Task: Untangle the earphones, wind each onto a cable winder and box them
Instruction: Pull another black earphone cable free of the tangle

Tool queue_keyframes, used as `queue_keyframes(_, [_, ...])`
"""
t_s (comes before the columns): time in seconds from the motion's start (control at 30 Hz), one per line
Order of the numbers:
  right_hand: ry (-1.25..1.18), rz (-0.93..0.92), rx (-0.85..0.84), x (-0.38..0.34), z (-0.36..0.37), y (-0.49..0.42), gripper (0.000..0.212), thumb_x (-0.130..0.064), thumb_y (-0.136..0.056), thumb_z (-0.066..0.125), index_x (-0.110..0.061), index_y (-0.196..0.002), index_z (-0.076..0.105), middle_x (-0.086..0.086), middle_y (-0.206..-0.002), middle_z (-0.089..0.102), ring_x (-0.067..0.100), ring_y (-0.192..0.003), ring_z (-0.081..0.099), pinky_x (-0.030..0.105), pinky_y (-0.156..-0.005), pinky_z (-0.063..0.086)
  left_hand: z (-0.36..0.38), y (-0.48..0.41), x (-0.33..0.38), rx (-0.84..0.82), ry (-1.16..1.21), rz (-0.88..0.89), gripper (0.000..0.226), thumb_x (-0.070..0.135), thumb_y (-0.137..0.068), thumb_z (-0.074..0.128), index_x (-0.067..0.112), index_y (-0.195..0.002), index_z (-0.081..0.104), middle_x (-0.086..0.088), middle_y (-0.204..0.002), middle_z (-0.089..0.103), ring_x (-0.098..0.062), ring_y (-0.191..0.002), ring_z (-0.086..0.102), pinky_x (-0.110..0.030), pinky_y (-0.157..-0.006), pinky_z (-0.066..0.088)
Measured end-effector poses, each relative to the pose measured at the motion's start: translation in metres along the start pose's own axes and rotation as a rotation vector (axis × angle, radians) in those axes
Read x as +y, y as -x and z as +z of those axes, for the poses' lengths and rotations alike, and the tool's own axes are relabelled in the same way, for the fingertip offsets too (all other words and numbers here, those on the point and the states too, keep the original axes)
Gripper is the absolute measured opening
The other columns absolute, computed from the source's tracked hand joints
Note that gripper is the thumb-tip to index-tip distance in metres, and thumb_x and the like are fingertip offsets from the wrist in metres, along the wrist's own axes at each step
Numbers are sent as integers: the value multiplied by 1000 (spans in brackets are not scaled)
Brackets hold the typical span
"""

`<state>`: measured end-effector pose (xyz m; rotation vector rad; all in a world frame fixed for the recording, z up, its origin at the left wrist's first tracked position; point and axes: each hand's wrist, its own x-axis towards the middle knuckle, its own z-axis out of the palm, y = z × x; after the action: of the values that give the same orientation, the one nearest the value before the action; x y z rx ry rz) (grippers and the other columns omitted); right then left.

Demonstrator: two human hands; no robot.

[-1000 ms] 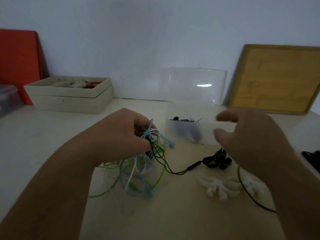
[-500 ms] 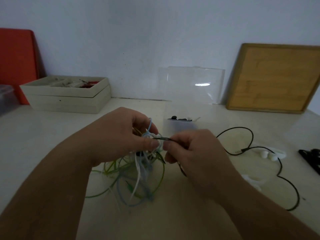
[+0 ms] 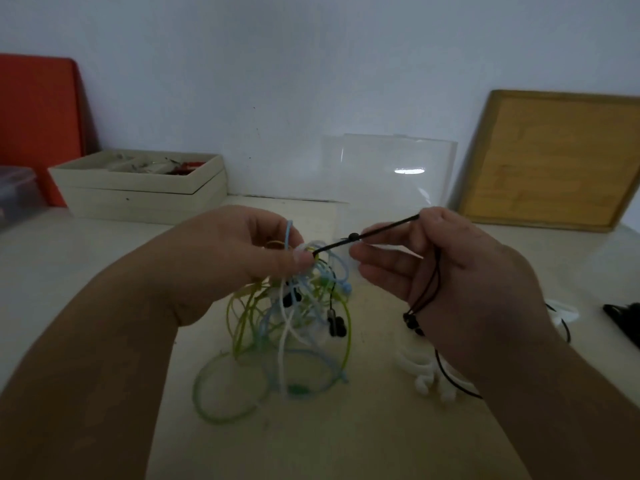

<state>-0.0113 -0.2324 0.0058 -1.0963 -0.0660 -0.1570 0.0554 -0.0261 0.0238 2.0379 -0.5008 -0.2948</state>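
Observation:
My left hand (image 3: 239, 261) holds up a tangle of earphone cables (image 3: 294, 323) in green, light blue, white and black, with loops hanging to the table. My right hand (image 3: 450, 268) pinches a black earphone cable (image 3: 360, 237) that runs taut from the tangle to its fingers, and more of that cable hangs down under the palm. White cable winders (image 3: 419, 370) lie on the table below my right wrist. A clear plastic box (image 3: 388, 171) with its lid raised stands behind the hands.
A beige tray box (image 3: 138, 188) with small items sits at the back left beside an orange board (image 3: 38, 112). A wooden board (image 3: 554, 161) leans on the wall at the right. A black object (image 3: 623, 317) lies at the right edge.
My right hand came in from the right, took the black cable at the tangle and has pulled it out to the right and upward. The left hand lifted the tangle slightly.

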Motion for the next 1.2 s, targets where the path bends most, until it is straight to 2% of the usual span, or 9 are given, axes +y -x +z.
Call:
queue_keyframes(0.27, [10, -1, 14, 1, 0, -2, 26, -6, -97, 32, -5, -73, 43, 21, -86, 74, 37, -79, 73, 40, -71, 62, 10, -4, -1, 451, -121, -76, 10, 17, -80, 73, 11, -72, 72, -15, -73, 71, -32, -69, 67, -52, -73, 59])
queue_keyframes(0.4, [4, -33, 50, 2, -3, -3, 25, -4, -94, 30, 4, -89, 54, 18, -82, 74, 32, -75, 73, 32, -62, 60, 7, -10, -6, 535, -152, -81, 30, 12, -73, 77, 15, -98, 60, -9, -97, 63, -28, -85, 63, -50, -77, 58])
queue_keyframes(0.5, [-46, 3, 50, 2, -6, -5, 25, -6, -92, 34, 5, -103, 52, 20, -86, 74, 33, -78, 74, 34, -63, 60, 4, -6, -4, 457, -319, 65, 69, 5, -72, 76, 35, -128, 48, 4, -131, 48, -16, -112, 52, -24, -86, 45])
queue_keyframes(0.6, [-108, 60, -10, 1, -6, -6, 39, -16, -76, 45, 6, -108, 53, 24, -98, 73, 36, -88, 73, 37, -70, 62, 6, -4, 1, 320, -445, 185, 39, 2, -80, 65, 36, -98, 71, 8, -97, 73, -9, -86, 67, -9, -61, 44])
queue_keyframes(0.67, [-156, 93, -67, -1, -6, -6, 36, -19, -78, 44, 6, -95, 62, 24, -105, 72, 36, -95, 72, 38, -74, 61, 8, -6, 1, 287, -390, 173, 30, 1, -83, 63, 29, -78, 74, 8, -70, 73, -6, -62, 66, -11, -51, 45])
queue_keyframes(0.8, [-259, 103, -168, -3, -5, -4, 44, -22, -90, 39, -11, -49, 52, 25, -117, 68, 36, -106, 69, 41, -83, 59, 7, -4, 2, 172, -199, 117, 14, 10, -85, 70, 21, -78, 75, 3, -73, 76, -14, -72, 70, -31, -72, 53])
queue_keyframes(0.93, [-298, 115, -286, 0, -11, -6, 46, -24, -96, 36, -12, -54, 52, 23, -128, 63, 38, -117, 62, 45, -92, 55, 1, -4, -3, 133, -22, 72, 12, 26, -81, 75, 16, -74, 72, -17, -83, 72, -23, -74, 59, -39, -74, 46])
queue_keyframes(1.03, [-393, 125, -371, 1, -16, -10, 42, -23, -99, 38, -10, -61, 51, 25, -131, 60, 43, -125, 54, 51, -100, 48, -2, -5, -5, 179, 116, 57, 9, 13, -84, 73, 13, -76, 71, -19, -82, 71, -26, -74, 59, -42, -75, 47])
queue_keyframes(1.2, [-487, 158, -448, -2, -21, -12, 38, -18, -102, 37, -5, -71, 55, 29, -130, 58, 50, -134, 41, 56, -112, 33, -2, 1, 3, 119, -102, 123, 26, 17, -69, 70, 33, -89, 77, -15, -79, 72, -26, -67, 68, -42, -71, 59])
